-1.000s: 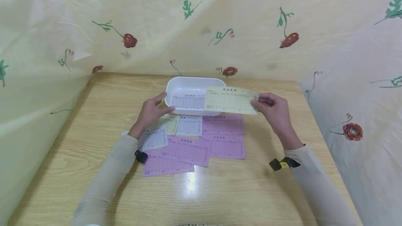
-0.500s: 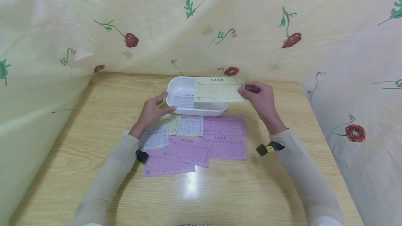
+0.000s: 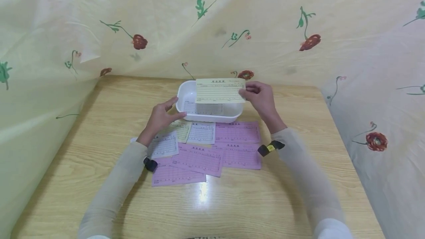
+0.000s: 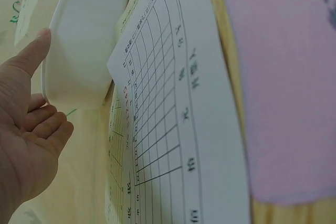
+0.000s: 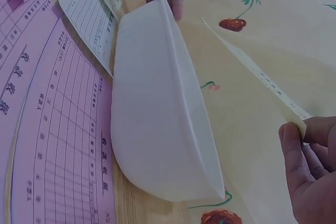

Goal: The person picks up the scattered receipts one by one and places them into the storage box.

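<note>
A yellow printed receipt slip (image 3: pixel 220 91) hangs tilted above a white plastic box (image 3: pixel 212 118), hiding part of its inside. My right hand (image 3: pixel 261 99) pinches the slip's right end between thumb and fingers; the right wrist view shows the slip (image 5: pixel 257 72) nearly edge-on, apart from the box's rim. At the box's left end, my left hand (image 3: pixel 162 117) holds the rim, thumb on the near side and fingers at the left wall. In the left wrist view, the thumb touches the edge of the box (image 4: pixel 86 45). A white receipt slip (image 3: pixel 190 107) lies inside the box.
Several pink slips (image 3: pixel 237 132) lie in front of the box, some overlapping. White slips (image 3: pixel 201 132) and a yellow slip (image 3: pixel 182 132) lie closer to my left forearm. A flowered cloth (image 3: pixel 159 21) hangs behind the wooden table (image 3: pixel 232 202).
My right hand has carried the yellow slip leftward and a little farther back, from the box's right end to over its middle. The left hand has stayed at the rim.
</note>
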Available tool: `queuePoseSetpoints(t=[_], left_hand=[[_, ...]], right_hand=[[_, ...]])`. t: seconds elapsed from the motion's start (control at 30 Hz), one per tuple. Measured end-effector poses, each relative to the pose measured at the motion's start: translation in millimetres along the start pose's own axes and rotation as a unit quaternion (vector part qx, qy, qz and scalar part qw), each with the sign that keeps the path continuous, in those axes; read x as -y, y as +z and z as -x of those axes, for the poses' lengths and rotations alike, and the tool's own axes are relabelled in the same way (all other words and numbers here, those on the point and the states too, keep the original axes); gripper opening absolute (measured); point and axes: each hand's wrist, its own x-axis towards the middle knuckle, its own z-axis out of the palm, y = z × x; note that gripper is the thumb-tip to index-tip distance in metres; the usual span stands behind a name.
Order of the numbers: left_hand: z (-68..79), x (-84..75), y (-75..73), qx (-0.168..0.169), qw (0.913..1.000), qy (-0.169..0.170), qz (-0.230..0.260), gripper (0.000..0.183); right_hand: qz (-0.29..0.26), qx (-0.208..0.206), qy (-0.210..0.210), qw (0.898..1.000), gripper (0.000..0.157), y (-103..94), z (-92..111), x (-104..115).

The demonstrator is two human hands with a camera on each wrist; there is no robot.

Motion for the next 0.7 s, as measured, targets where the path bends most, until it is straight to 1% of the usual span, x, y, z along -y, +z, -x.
queuePoseSetpoints(t=[0.17,0.37,0.57,0.7], left_hand=[[-1.0,-0.4,-0.1,0.003,1.0,0.0,0.006,0.095],[-2.0,0.8,0.3,0.0,0.9999,0.011,0.008,0.093],[-1.8,1.3,0.6,-0.001,0.9998,0.014,0.015,0.092],[0.0,0.3,-0.6,0.0,0.9998,0.012,0.019,0.092]], right_hand=[[0.011,0.006,0.016,1.0,0.035,16.6,-5.9,-0.2],[0.047,0.011,0.016,0.999,0.034,35.9,-12.5,-5.6],[0.071,0.01,0.03,0.997,0.032,51.0,-16.6,-11.3],[0.098,0.014,0.042,0.994,0.031,59.6,-19.7,-13.8]])
